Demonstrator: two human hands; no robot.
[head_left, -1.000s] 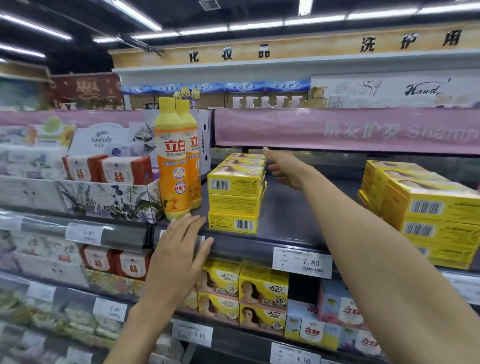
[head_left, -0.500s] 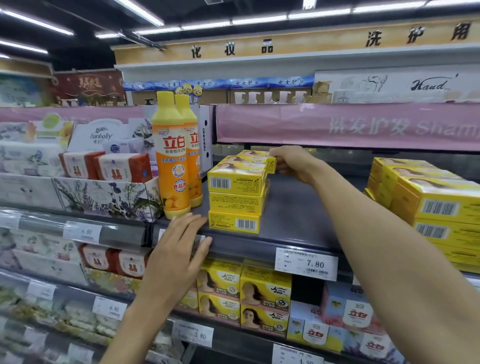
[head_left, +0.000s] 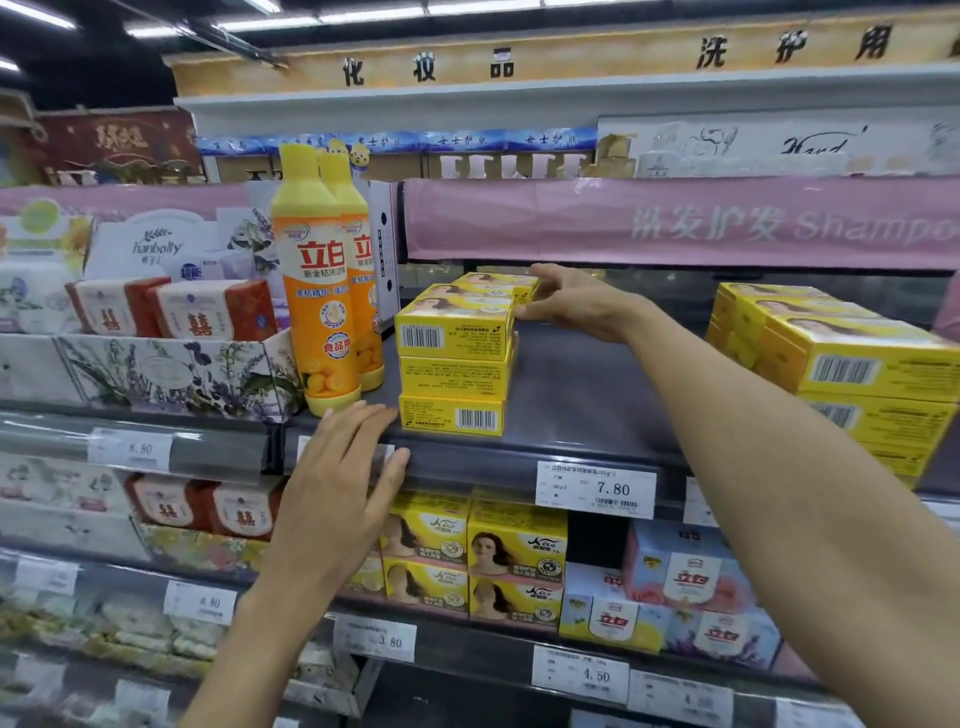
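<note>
1. Since a second ago the right hand (head_left: 571, 304) has gone from reaching past the stack with its fingers spread to closing on the rearmost yellow cardboard box (head_left: 493, 283). The left hand (head_left: 337, 483) has stayed where it was.
2. I see the right hand pinching that box at its right end, fingers over the top and thumb underneath.
3. The box lies on the top layer of the stack of yellow cardboard boxes (head_left: 452, 364), at the back, under the pink banner (head_left: 675, 223).
4. The stack stands on the dark grey shelf (head_left: 582, 405), just right of the tall orange plastic detergent bottle (head_left: 317, 291).
5. The left hand lies flat on the shelf's front edge, fingers straight and holding nothing. Its fingertips are just beside the bottle's base and the stack's bottom box.
6. A white price tag reading 7.80 (head_left: 595, 488) hangs on the edge below the stack.
7. A second pile of yellow boxes (head_left: 841, 364) sits well apart to the right.
</note>
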